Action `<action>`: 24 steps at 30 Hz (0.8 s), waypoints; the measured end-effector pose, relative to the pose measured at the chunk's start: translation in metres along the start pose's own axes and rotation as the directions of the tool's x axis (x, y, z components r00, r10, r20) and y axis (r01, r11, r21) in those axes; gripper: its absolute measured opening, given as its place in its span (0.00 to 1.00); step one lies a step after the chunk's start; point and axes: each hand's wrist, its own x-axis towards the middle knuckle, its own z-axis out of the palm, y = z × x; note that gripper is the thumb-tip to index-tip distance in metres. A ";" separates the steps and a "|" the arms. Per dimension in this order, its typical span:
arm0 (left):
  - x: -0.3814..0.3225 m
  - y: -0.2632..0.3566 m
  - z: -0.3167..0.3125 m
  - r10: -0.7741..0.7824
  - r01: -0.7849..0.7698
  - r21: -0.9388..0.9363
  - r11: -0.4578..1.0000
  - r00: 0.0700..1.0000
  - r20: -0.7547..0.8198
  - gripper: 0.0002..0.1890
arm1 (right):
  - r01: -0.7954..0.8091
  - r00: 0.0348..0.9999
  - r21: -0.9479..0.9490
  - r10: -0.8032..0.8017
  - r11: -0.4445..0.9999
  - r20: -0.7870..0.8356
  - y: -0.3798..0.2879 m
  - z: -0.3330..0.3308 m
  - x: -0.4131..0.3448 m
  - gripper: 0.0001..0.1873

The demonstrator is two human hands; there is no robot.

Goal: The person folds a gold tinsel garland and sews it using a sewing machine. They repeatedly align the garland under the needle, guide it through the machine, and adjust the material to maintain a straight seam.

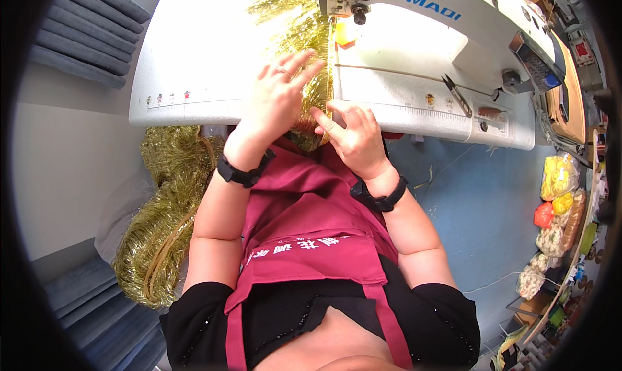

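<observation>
Gold tinsel fringe (311, 40) runs over the white sewing machine table, under the machine head, and down over its front edge towards my lap. My left hand (282, 89) lies over the fringe with its fingers spread and slightly blurred. On the fringe's right side, my right hand (352, 133) has its thumb and index finger at the gold edge band (330, 86); whether they pinch it is unclear. The sewing machine (413, 6) stands above and to the right, its needle area partly hidden. An orange-yellow piece (345, 34) lies beside the band.
Thread snips (457, 95) lie on the right of the machine bed. A big bundle of gold tinsel (160, 235) hangs at the left below the table (194, 111). Folded grey-blue fabric (87, 31) is at the upper left. Bagged goods (559, 176) line the right side.
</observation>
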 end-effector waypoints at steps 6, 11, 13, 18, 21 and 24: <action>0.018 0.013 0.010 0.095 -0.087 -0.082 0.993 0.991 0.099 0.37 | 0.076 0.997 0.030 -0.076 0.997 -0.017 0.003 -0.002 0.001 0.21; 0.042 -0.003 0.019 0.108 -0.091 -0.085 0.992 0.971 0.215 0.36 | 0.070 0.997 0.018 -0.070 0.997 -0.013 0.003 0.000 -0.003 0.21; 0.043 -0.006 0.021 0.088 -0.068 -0.077 0.995 0.949 0.302 0.37 | 0.074 0.997 0.016 -0.074 0.997 -0.010 0.004 0.000 -0.004 0.21; 0.028 -0.021 0.018 0.133 -0.130 -0.027 0.991 0.958 0.252 0.35 | 0.062 0.997 0.031 -0.060 0.998 -0.050 0.006 -0.001 -0.005 0.23; 0.016 -0.034 0.014 0.136 -0.140 -0.007 0.990 0.945 0.298 0.32 | 0.070 0.997 0.028 -0.069 0.997 -0.040 0.006 -0.003 -0.004 0.22; 0.006 -0.043 0.008 0.161 -0.174 0.020 0.984 0.942 0.296 0.30 | 0.079 0.996 0.038 -0.077 0.996 -0.037 0.005 -0.004 -0.002 0.21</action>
